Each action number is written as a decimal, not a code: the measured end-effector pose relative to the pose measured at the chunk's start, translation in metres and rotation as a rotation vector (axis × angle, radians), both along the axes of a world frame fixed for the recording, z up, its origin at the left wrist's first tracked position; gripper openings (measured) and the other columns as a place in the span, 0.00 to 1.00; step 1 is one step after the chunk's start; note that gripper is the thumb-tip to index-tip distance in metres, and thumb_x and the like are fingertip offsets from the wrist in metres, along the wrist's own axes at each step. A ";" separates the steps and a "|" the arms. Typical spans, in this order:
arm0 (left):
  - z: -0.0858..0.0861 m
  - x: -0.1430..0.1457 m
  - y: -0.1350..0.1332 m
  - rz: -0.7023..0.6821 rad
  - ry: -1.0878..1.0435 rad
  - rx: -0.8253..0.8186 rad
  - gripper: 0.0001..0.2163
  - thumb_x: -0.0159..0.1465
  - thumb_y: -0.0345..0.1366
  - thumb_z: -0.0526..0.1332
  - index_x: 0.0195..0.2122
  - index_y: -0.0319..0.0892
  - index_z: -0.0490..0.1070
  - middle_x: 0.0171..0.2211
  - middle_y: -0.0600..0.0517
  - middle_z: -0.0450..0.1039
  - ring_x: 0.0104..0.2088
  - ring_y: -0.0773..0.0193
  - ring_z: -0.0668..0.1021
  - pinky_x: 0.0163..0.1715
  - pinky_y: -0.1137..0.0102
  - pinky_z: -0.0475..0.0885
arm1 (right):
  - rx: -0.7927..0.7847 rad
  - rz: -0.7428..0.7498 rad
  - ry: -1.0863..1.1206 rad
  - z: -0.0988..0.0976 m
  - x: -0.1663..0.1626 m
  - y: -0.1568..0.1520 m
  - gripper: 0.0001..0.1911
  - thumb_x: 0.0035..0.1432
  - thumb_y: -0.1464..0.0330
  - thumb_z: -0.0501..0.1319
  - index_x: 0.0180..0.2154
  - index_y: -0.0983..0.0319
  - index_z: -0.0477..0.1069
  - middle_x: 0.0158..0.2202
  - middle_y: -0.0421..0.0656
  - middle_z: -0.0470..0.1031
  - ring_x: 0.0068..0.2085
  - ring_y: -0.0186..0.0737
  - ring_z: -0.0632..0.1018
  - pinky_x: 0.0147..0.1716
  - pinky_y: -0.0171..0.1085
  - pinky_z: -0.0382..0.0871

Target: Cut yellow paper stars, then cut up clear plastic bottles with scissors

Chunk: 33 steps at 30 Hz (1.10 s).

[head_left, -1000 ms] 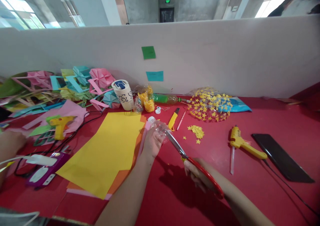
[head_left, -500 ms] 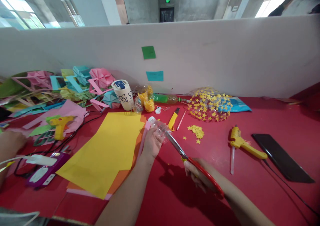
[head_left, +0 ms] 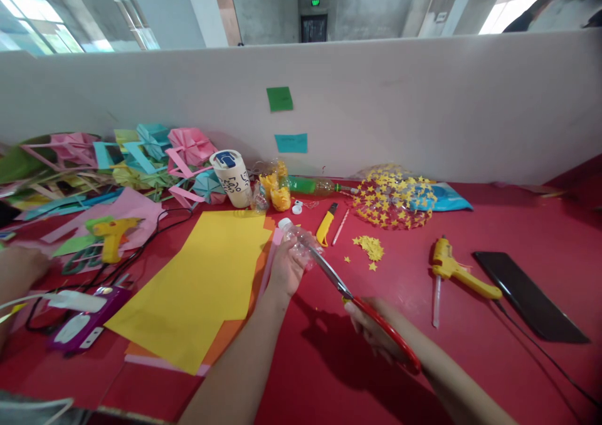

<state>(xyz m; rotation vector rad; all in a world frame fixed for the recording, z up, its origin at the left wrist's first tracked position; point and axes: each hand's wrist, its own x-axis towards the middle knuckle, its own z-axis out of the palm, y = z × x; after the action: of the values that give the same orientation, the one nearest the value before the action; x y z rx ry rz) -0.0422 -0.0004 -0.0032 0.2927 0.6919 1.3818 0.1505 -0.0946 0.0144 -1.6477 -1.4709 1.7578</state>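
My left hand [head_left: 286,267] is closed around a clear plastic bottle piece [head_left: 305,239] with a white cap, tilted up and away to the left. In my right hand [head_left: 371,328] are red-handled scissors [head_left: 385,330], their long blades pointing up and left against the clear plastic. Whether the blades are parted is hard to see. Just beyond the bottle piece lie a yellow utility knife [head_left: 325,225] and a thin striped stick [head_left: 340,227]. A small heap of yellow paper stars [head_left: 369,248] sits to the right.
Yellow paper sheets [head_left: 202,281] lie left of my forearm. Glue guns rest on both sides, one yellow glue gun [head_left: 463,274] beside a black phone [head_left: 529,296]. A white cup [head_left: 232,180] and star-covered clear dome [head_left: 395,198] stand behind. Another person's hand [head_left: 23,268] is far left.
Almost nothing differs. My right hand and the scissors have shifted very slightly left; the bottle piece stays in my left hand.
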 end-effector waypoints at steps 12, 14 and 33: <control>-0.002 0.000 -0.002 -0.021 0.066 0.110 0.14 0.55 0.33 0.62 0.44 0.41 0.70 0.37 0.48 0.79 0.36 0.59 0.81 0.37 0.66 0.74 | -0.001 0.049 0.105 -0.015 -0.004 -0.005 0.30 0.58 0.38 0.52 0.27 0.59 0.60 0.14 0.30 0.56 0.14 0.27 0.60 0.13 0.27 0.56; -0.001 0.001 -0.003 -0.035 0.075 0.109 0.15 0.55 0.34 0.62 0.44 0.41 0.70 0.37 0.47 0.79 0.36 0.58 0.81 0.36 0.66 0.74 | -0.013 0.039 0.103 -0.014 -0.005 -0.005 0.31 0.58 0.38 0.52 0.27 0.60 0.61 0.14 0.30 0.56 0.14 0.27 0.59 0.12 0.27 0.55; -0.005 0.004 -0.004 -0.061 0.066 0.151 0.16 0.55 0.35 0.65 0.45 0.44 0.68 0.38 0.50 0.78 0.43 0.57 0.80 0.42 0.64 0.73 | -0.033 0.014 0.045 -0.010 -0.012 -0.002 0.32 0.53 0.36 0.53 0.24 0.58 0.59 0.11 0.29 0.55 0.11 0.27 0.60 0.09 0.27 0.55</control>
<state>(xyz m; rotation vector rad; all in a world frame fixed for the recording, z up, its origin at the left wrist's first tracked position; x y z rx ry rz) -0.0387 -0.0048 -0.0085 0.4774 0.6293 1.3737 0.1381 -0.0966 0.0042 -1.6068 -1.4446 1.8237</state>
